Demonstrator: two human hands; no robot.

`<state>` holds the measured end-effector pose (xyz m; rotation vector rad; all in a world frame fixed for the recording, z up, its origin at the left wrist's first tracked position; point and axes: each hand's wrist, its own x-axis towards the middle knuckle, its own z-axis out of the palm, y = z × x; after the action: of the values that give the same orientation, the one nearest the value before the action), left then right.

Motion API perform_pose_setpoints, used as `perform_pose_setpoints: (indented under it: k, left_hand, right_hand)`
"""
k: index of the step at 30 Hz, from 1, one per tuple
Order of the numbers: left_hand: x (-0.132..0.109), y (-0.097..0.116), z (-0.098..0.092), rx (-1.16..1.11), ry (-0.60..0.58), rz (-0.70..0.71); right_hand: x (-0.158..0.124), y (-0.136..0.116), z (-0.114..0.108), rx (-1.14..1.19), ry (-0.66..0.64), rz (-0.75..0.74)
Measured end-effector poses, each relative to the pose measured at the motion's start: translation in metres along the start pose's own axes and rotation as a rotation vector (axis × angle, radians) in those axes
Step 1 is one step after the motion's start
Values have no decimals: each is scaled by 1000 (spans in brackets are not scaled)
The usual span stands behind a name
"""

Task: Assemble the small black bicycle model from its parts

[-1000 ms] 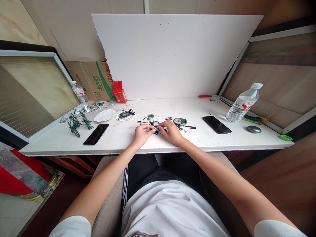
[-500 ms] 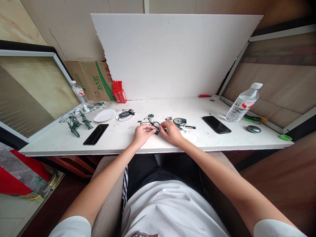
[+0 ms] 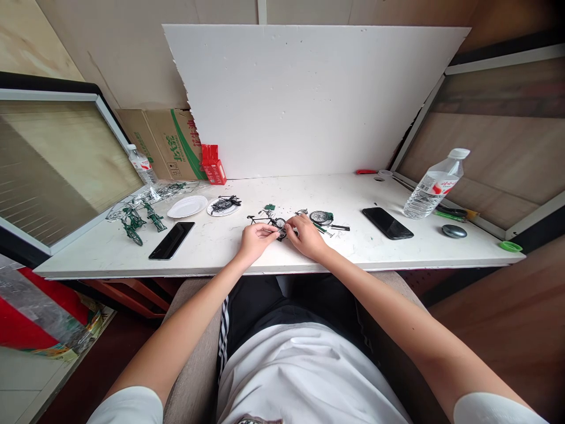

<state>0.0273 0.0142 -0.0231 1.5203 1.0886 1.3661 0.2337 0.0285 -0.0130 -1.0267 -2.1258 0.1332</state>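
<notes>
A small dark model bicycle is between my hands near the table's front edge, its wheel by my fingertips and its frame reaching left. My left hand is closed in a pinch on its lower part. From the other side, my right hand has thumb and finger pinched at the wheel's edge; the exact contact is partly hidden. Behind them lies a small green part. Beside my right hand are a loose spoked wheel with green and a short black bar.
Left are assembled green model bicycles, a phone, a white plate and a plate of black parts. On the right are another phone, a water bottle, a round grey object and a green lid.
The model bicycle's frame has shifted slightly to the left and tilted a little. My right fingertips have edged slightly right; my left hand is almost where it was.
</notes>
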Motion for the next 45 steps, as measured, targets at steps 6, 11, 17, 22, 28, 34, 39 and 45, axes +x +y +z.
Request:
perform_pose_setpoints:
  k: [6,11,17,22,28,34,39,45]
  left_hand:
    - [0,-1,0,9,4,6]
    - [0,0,0,20,6,4]
    - [-2,3,0,30,4,0]
    - [-2,5,1,31,8,-6]
    - [-2,5,1,34,12,-7]
    - [-1,2,1,22,6,0]
    - [0,1,1,17,12,-3]
    - [-1,2,1,17,10,6]
  right_hand:
    - [0,0,0,-19,5,-3]
    - [-1,2,1,-27,6,5]
    - [0,1,1,-49,-10,22]
    - [0,0,0,-101,-40,28]
    - [0,-1,-1,-50,-29,55]
    - [-1,3,-1,202,-13,46]
    - [0,11,0,304,-29,62]
    - [0,8,-4,330,-43,100]
